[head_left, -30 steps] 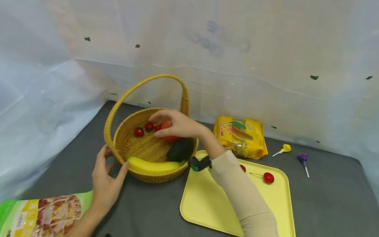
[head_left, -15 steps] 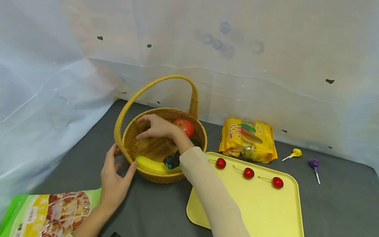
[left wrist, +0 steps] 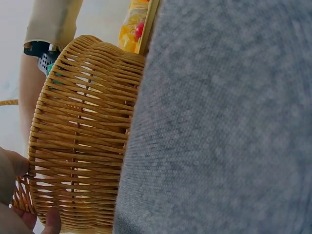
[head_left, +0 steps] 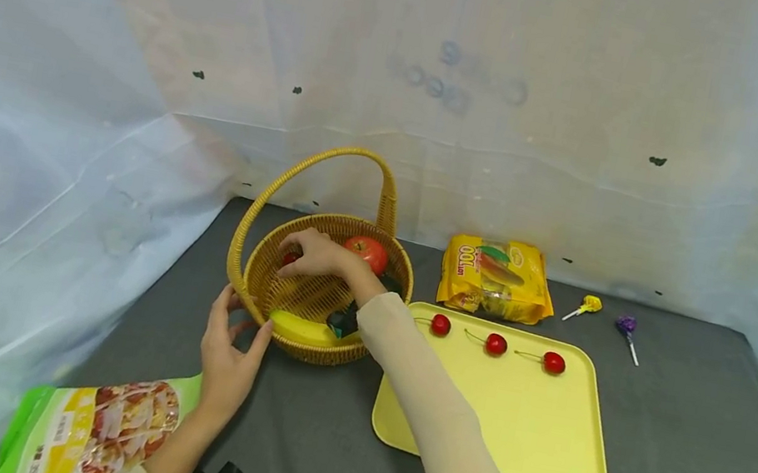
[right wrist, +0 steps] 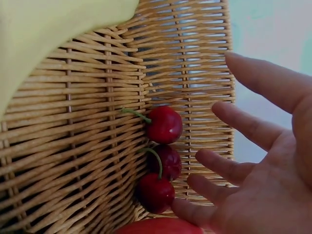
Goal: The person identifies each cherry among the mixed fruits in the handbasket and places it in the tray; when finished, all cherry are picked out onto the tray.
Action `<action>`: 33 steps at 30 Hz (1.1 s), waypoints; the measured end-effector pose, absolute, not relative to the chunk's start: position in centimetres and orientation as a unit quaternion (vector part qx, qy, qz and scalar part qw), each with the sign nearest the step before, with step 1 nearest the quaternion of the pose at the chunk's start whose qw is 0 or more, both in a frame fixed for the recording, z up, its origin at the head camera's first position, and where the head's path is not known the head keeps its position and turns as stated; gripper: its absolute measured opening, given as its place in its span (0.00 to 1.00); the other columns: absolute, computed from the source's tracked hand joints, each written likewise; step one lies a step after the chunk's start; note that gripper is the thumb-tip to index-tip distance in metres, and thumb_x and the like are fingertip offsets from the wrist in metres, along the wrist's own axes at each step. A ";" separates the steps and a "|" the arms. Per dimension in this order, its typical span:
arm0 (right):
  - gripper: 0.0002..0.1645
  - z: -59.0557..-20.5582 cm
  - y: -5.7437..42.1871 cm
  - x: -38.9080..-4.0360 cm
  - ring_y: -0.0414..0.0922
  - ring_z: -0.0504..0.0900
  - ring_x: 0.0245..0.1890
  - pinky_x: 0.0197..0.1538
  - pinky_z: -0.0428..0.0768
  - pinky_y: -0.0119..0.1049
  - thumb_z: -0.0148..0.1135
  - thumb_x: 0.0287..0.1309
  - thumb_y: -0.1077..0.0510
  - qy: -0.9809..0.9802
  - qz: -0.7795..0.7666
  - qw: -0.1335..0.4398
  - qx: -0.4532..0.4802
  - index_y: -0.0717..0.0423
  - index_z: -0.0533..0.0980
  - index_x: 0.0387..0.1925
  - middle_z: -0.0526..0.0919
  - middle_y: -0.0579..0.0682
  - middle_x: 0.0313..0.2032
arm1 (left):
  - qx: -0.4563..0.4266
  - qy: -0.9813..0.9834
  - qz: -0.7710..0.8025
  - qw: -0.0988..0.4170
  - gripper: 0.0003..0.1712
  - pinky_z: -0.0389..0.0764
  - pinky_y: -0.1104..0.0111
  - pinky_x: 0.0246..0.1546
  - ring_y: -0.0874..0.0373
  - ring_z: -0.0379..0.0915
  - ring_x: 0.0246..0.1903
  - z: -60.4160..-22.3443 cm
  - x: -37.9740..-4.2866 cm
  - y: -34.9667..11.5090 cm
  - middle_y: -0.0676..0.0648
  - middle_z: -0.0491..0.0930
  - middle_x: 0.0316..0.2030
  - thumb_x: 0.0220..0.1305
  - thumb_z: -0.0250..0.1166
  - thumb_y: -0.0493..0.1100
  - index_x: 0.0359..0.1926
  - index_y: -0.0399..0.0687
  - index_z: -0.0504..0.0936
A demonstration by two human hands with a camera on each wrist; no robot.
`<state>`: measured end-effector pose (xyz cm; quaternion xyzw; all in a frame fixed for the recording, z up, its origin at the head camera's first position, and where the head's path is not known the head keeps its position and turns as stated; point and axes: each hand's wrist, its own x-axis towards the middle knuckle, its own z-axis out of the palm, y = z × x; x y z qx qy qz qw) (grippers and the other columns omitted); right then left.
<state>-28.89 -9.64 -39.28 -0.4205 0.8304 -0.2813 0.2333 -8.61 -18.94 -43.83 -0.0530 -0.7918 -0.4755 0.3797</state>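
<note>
A yellow wicker basket (head_left: 312, 355) with a tall handle stands on the dark table. My left hand (head_left: 229, 362) grips its near left rim, thumb and fingers on either side of the wicker (left wrist: 78, 141). Inside the basket, my right hand (head_left: 317, 253) has its fingers spread and holds nothing. Its fingertips are right by several red cherries (right wrist: 164, 125) along the basket wall in the right wrist view. A yellow banana (head_left: 301, 330) lies along the near side, a red apple (head_left: 367, 250) at the back right. A dark fruit (head_left: 390, 282) beside the apple is mostly hidden by my arm.
Right of the basket lies a yellow tray (head_left: 504, 436) with three stemmed cherries (head_left: 496, 344) in a row. Behind it is a yellow snack pack (head_left: 497, 278). A yellow lollipop (head_left: 591, 304) and a purple lollipop (head_left: 626, 325) lie farther right. A green food bag (head_left: 109, 426) sits front left.
My right hand has moved left and slightly lower inside the basket, uncovering the apple and the tray's cherries. The head view has shifted a little. My left hand keeps its grip on the rim.
</note>
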 end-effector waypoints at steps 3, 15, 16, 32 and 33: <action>0.28 -39.3 -9.5 -28.9 0.51 0.74 0.58 0.70 0.59 0.48 0.65 0.66 0.55 0.823 -0.290 0.229 -0.433 0.62 0.73 0.64 0.77 0.58 0.59 | -0.049 -0.794 -0.471 0.381 0.40 0.78 0.63 0.44 0.43 0.68 0.53 -43.7 -8.5 -18.9 0.25 0.69 0.53 0.57 0.65 0.19 0.70 0.25 0.60; 0.21 -39.8 -8.8 -28.6 0.50 0.78 0.47 0.52 0.80 0.39 0.64 0.64 0.66 0.779 -0.333 0.329 -0.418 0.69 0.75 0.58 0.79 0.63 0.53 | -0.047 -0.791 -0.477 0.381 0.36 0.74 0.82 0.47 0.42 0.67 0.52 -43.8 -8.5 -18.9 0.22 0.69 0.52 0.57 0.65 0.19 0.66 0.21 0.62; 0.21 -39.8 -8.8 -28.6 0.50 0.78 0.48 0.52 0.81 0.40 0.65 0.63 0.67 0.778 -0.325 0.338 -0.419 0.69 0.75 0.57 0.79 0.62 0.53 | -0.047 -0.791 -0.476 0.381 0.37 0.74 0.82 0.47 0.41 0.67 0.52 -43.8 -8.5 -18.9 0.22 0.69 0.52 0.57 0.64 0.18 0.67 0.21 0.62; 0.13 -39.0 -8.3 -27.8 0.50 0.82 0.37 0.46 0.85 0.45 0.65 0.60 0.72 0.760 -0.268 0.398 -0.439 0.66 0.81 0.47 0.83 0.57 0.43 | -0.031 -0.823 -0.447 0.351 0.38 0.82 0.60 0.44 0.49 0.71 0.54 -46.7 -9.8 -21.3 0.34 0.73 0.54 0.60 0.71 0.30 0.69 0.34 0.65; 0.13 -38.7 -7.9 -27.9 0.51 0.82 0.39 0.47 0.85 0.46 0.65 0.60 0.71 0.748 -0.285 0.391 -0.453 0.67 0.81 0.47 0.83 0.59 0.44 | -0.033 -0.822 -0.447 0.350 0.38 0.82 0.60 0.44 0.49 0.71 0.54 -46.7 -9.8 -21.4 0.34 0.73 0.54 0.60 0.71 0.30 0.69 0.34 0.65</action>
